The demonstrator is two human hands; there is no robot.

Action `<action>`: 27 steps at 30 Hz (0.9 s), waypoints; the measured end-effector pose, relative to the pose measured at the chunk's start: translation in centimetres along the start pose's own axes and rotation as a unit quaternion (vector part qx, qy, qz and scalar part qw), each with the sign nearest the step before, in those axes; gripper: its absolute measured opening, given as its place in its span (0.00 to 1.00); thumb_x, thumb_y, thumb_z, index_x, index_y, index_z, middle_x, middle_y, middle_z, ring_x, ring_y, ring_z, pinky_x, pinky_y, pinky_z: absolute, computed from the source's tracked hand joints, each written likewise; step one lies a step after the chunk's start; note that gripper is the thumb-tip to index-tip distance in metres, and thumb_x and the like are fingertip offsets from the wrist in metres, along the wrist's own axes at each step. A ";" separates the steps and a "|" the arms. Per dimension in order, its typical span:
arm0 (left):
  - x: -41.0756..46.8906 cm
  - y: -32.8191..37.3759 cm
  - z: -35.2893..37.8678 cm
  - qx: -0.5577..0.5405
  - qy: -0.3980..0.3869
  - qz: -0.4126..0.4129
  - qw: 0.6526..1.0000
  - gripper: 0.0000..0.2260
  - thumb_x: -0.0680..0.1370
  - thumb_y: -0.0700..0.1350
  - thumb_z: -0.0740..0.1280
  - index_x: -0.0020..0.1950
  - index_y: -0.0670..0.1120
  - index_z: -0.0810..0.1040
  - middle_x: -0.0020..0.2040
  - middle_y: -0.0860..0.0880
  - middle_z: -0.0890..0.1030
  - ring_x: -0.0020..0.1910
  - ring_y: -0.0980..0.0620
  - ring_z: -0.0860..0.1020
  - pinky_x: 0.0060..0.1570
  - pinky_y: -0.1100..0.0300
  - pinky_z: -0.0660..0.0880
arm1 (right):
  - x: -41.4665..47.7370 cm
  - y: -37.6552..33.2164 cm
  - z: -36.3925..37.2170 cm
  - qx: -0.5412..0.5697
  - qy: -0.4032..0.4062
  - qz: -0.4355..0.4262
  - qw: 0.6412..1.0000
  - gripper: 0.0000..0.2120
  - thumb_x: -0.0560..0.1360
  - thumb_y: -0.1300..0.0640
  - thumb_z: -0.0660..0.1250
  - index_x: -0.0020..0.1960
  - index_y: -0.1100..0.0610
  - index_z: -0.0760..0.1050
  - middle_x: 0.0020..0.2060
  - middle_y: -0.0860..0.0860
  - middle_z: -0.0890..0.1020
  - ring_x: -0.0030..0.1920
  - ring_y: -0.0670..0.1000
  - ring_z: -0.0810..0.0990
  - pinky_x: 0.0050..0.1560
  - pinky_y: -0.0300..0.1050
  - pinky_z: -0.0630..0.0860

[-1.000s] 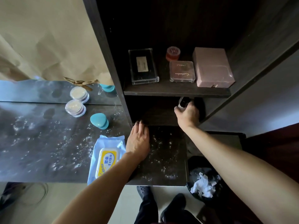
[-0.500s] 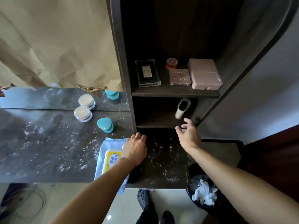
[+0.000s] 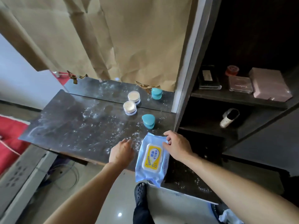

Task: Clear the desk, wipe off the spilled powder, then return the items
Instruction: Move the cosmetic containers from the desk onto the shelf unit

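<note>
White powder (image 3: 90, 128) is scattered over the dark desk (image 3: 64, 131). A light-blue wet-wipe pack (image 3: 151, 159) with a yellow lid lies at the desk's front edge and overhangs it. My right hand (image 3: 177, 146) rests on the pack's upper right corner, its fingers curled on the wrapper. To the left of the pack my left hand (image 3: 122, 151) lies flat on the desk. Behind them stand a teal heart-shaped case (image 3: 148, 121) and a clear round powder jar (image 3: 129, 107).
A mirror strip (image 3: 113, 89) at the desk's back reflects the jar and case. The dark cabinet on the right holds a black box (image 3: 209, 79), a red jar (image 3: 232, 70), two pink cases (image 3: 240, 84), and a white bottle (image 3: 229, 118) one shelf lower. A bin (image 3: 229, 215) sits at bottom right.
My right hand has left the white bottle on the lower shelf and come down onto the wipe pack. My left hand slid left off the pack. The view swung left.
</note>
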State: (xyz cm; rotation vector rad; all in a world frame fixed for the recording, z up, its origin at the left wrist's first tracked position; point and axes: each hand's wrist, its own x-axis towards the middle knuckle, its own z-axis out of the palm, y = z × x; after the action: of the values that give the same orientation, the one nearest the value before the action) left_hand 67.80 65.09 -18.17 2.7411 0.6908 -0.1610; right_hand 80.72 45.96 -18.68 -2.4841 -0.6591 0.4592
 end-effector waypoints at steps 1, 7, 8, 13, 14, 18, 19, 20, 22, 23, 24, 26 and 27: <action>0.8 -1.0 -0.4 -0.003 0.003 -0.005 1.000 0.08 0.76 0.44 0.62 0.53 0.44 0.76 0.53 0.46 0.78 0.52 0.41 0.78 0.45 0.51 0.74 | 1.1 -0.9 0.4 -0.014 -0.010 -0.008 1.000 0.19 0.71 0.50 0.67 0.61 0.49 0.72 0.52 0.46 0.78 0.53 0.50 0.78 0.50 0.47 0.75; 7.0 -6.9 -1.6 -0.022 -0.019 0.008 1.000 0.12 0.78 0.47 0.62 0.60 0.45 0.74 0.56 0.46 0.74 0.55 0.44 0.76 0.48 0.51 0.74 | 9.7 -5.1 4.0 -0.077 -0.012 0.025 0.997 0.34 0.69 0.51 0.71 0.71 0.51 0.62 0.64 0.52 0.69 0.63 0.56 0.70 0.55 0.49 0.71; 8.3 -7.8 -1.7 -0.025 -0.025 0.012 0.999 0.14 0.78 0.46 0.63 0.62 0.46 0.73 0.58 0.47 0.74 0.56 0.45 0.75 0.49 0.52 0.74 | 11.1 -5.6 4.6 -0.085 -0.012 0.040 0.995 0.35 0.68 0.51 0.71 0.71 0.50 0.60 0.65 0.52 0.67 0.64 0.56 0.68 0.56 0.49 0.71; 14.7 -9.9 -1.7 -0.025 -0.058 0.031 0.998 0.19 0.77 0.47 0.64 0.66 0.45 0.68 0.61 0.44 0.69 0.61 0.43 0.70 0.53 0.50 0.72 | 14.9 -6.3 7.2 -0.097 -0.032 0.111 0.989 0.39 0.67 0.51 0.72 0.73 0.49 0.57 0.66 0.52 0.65 0.65 0.56 0.67 0.57 0.50 0.71; 16.0 -9.9 -1.7 -0.024 -0.064 0.037 0.997 0.21 0.76 0.48 0.65 0.68 0.46 0.66 0.62 0.44 0.68 0.61 0.43 0.69 0.54 0.50 0.72 | 15.2 -6.2 7.6 -0.103 -0.039 0.119 0.987 0.38 0.67 0.51 0.71 0.72 0.48 0.57 0.65 0.52 0.66 0.64 0.56 0.68 0.56 0.50 0.72; 21.2 -8.7 -1.2 -0.033 -0.061 0.051 0.996 0.29 0.75 0.49 0.67 0.74 0.50 0.60 0.64 0.44 0.66 0.61 0.42 0.69 0.55 0.48 0.72 | 15.9 -5.9 8.5 -0.102 -0.024 0.130 0.986 0.31 0.67 0.53 0.70 0.67 0.48 0.63 0.58 0.52 0.70 0.59 0.56 0.72 0.51 0.49 0.73; 22.4 -8.3 -1.0 -0.036 -0.060 0.050 0.996 0.30 0.74 0.49 0.67 0.74 0.50 0.59 0.64 0.44 0.66 0.61 0.42 0.69 0.55 0.48 0.72 | 15.9 -5.8 8.5 -0.093 -0.021 0.129 0.987 0.30 0.67 0.53 0.70 0.66 0.48 0.65 0.57 0.52 0.71 0.58 0.56 0.73 0.50 0.49 0.73; 23.3 -8.0 -0.7 -0.038 -0.063 0.047 0.996 0.30 0.74 0.49 0.68 0.73 0.50 0.59 0.64 0.44 0.66 0.61 0.42 0.69 0.54 0.47 0.73 | 16.0 -5.7 8.4 -0.080 -0.019 0.130 0.988 0.29 0.66 0.54 0.71 0.66 0.48 0.66 0.56 0.52 0.72 0.57 0.56 0.74 0.49 0.49 0.73; 24.7 -7.2 0.1 -0.041 -0.075 0.041 0.996 0.30 0.73 0.51 0.69 0.72 0.50 0.60 0.64 0.44 0.67 0.61 0.42 0.68 0.55 0.47 0.72 | 15.8 -5.5 7.9 -0.051 -0.011 0.136 0.989 0.30 0.66 0.53 0.71 0.66 0.49 0.67 0.55 0.52 0.73 0.55 0.56 0.75 0.48 0.48 0.72; 25.1 -6.9 0.5 -0.042 -0.076 0.040 0.995 0.30 0.73 0.52 0.69 0.71 0.49 0.61 0.64 0.44 0.67 0.61 0.42 0.68 0.55 0.47 0.72 | 15.5 -5.4 7.6 -0.039 -0.004 0.138 0.990 0.30 0.66 0.53 0.71 0.66 0.49 0.68 0.55 0.52 0.74 0.54 0.56 0.76 0.48 0.47 0.71; 25.4 -6.6 0.9 -0.046 -0.069 0.036 0.996 0.29 0.73 0.52 0.69 0.70 0.49 0.61 0.63 0.44 0.67 0.61 0.42 0.69 0.54 0.47 0.72 | 15.1 -5.3 7.3 -0.029 0.003 0.140 0.990 0.30 0.66 0.53 0.71 0.66 0.49 0.67 0.55 0.51 0.74 0.54 0.55 0.75 0.48 0.46 0.70; 25.6 -6.1 1.5 -0.060 -0.044 0.020 0.997 0.28 0.74 0.51 0.68 0.69 0.48 0.61 0.62 0.43 0.68 0.61 0.42 0.69 0.52 0.47 0.73 | 14.2 -5.1 6.7 -0.006 0.014 0.139 0.990 0.29 0.66 0.53 0.70 0.66 0.49 0.67 0.55 0.50 0.74 0.53 0.54 0.75 0.49 0.45 0.70; 25.7 -6.0 1.7 -0.068 -0.032 0.014 0.997 0.26 0.74 0.51 0.68 0.69 0.47 0.62 0.62 0.43 0.69 0.60 0.41 0.69 0.50 0.47 0.73 | 13.8 -5.0 6.5 0.008 0.021 0.136 0.990 0.29 0.66 0.53 0.70 0.66 0.49 0.67 0.55 0.50 0.74 0.53 0.53 0.75 0.50 0.45 0.71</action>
State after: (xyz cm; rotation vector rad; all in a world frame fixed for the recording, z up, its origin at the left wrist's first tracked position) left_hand 87.40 80.91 -26.05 2.6026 0.6231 -0.1866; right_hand 87.44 59.63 -23.63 -2.5707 -0.2988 0.5072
